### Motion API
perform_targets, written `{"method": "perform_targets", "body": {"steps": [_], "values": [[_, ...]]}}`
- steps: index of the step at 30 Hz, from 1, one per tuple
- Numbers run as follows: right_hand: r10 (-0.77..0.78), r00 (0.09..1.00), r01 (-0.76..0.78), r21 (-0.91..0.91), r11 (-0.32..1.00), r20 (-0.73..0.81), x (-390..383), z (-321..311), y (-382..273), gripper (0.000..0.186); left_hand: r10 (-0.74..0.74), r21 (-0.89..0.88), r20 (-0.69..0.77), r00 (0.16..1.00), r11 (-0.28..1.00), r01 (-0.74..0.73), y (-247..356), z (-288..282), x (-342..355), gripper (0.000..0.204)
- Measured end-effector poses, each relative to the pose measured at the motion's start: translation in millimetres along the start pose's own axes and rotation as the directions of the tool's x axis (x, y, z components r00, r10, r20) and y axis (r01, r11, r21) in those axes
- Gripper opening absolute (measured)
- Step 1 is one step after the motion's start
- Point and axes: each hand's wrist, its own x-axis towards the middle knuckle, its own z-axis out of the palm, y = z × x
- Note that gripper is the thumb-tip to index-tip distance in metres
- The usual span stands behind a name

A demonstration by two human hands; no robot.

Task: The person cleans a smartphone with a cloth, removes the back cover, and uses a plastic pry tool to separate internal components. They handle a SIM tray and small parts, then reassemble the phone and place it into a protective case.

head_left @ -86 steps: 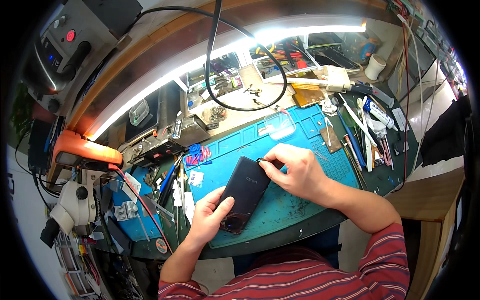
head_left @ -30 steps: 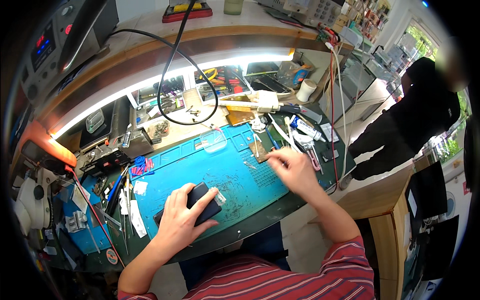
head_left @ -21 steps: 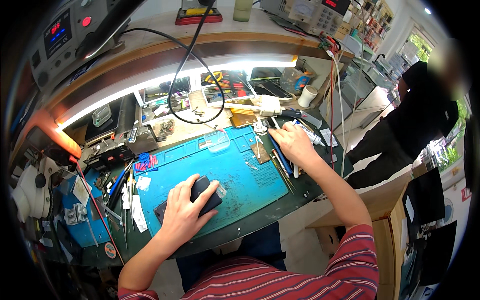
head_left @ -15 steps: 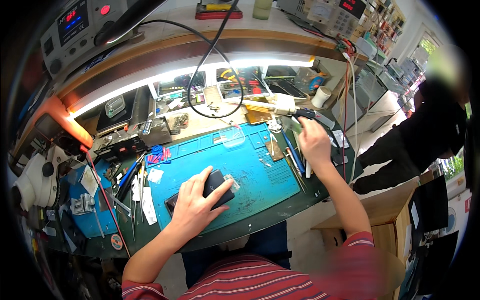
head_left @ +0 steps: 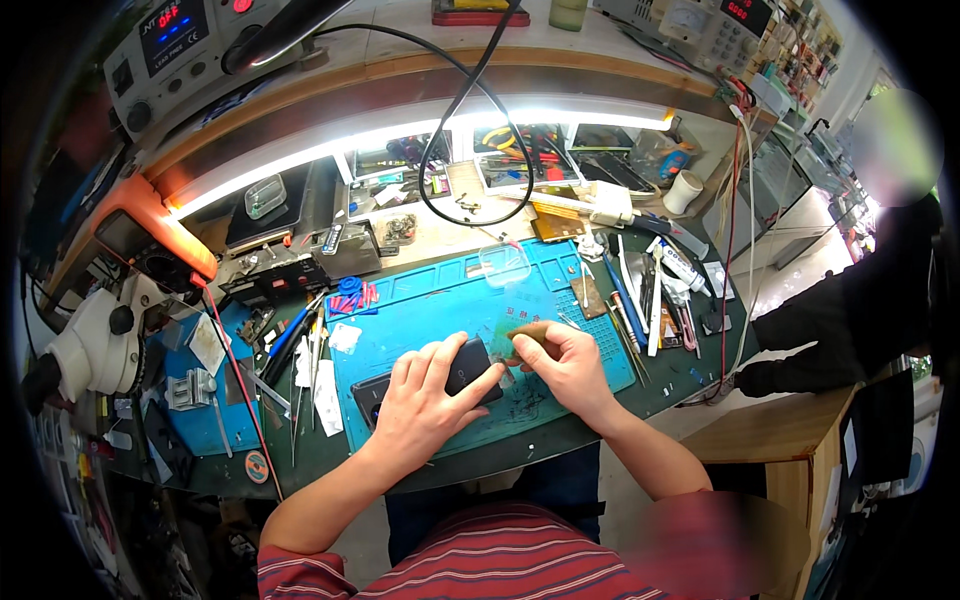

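A dark phone (head_left: 467, 366) lies on the blue repair mat (head_left: 430, 305), with another dark slab-like part (head_left: 368, 398) by its left side, partly under my wrist. My left hand (head_left: 425, 398) lies across the phone, fingers bent over its top and thumb along its right edge, holding it in place. Beside that edge, my right hand (head_left: 572, 368) pinches a thin, see-through greenish plastic sheet (head_left: 515, 318) between thumb and fingers. The sheet's lower end is close to the phone's right side; whether it touches cannot be made out.
Tweezers, pens and tools (head_left: 650, 300) crowd the right of the mat. A clear plastic box (head_left: 504, 264) sits at its far edge. White microscope (head_left: 92, 345) and orange multimeter (head_left: 155, 235) stand left. A black cable loop (head_left: 425, 180) hangs overhead. One person (head_left: 860, 270) stands at right.
My right hand has come from the tools at the right to the phone, bringing the greenish sheet. My left hand stays on the phone. The whole view has shifted slightly.
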Motion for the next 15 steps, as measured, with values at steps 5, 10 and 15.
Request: {"method": "perform_targets", "body": {"steps": [5,10,15], "values": [[0.012,1.000,-0.012,0.014,1.000,0.000,3.8,2.4,4.9,0.022,-0.002,0.015,0.006,1.000,1.000,0.002,0.2,0.9,-0.6,0.071],[0.020,1.000,-0.020,0.032,0.999,0.004,3.4,1.2,6.9,0.023,-0.007,0.011,0.020,1.000,1.000,0.007,1.1,-0.3,0.2,0.069],[0.006,1.000,-0.007,0.017,1.000,0.019,3.2,0.3,8.8,0.023,-0.009,0.006,0.028,1.000,1.000,0.009,1.2,-0.7,0.5,0.067]]}}
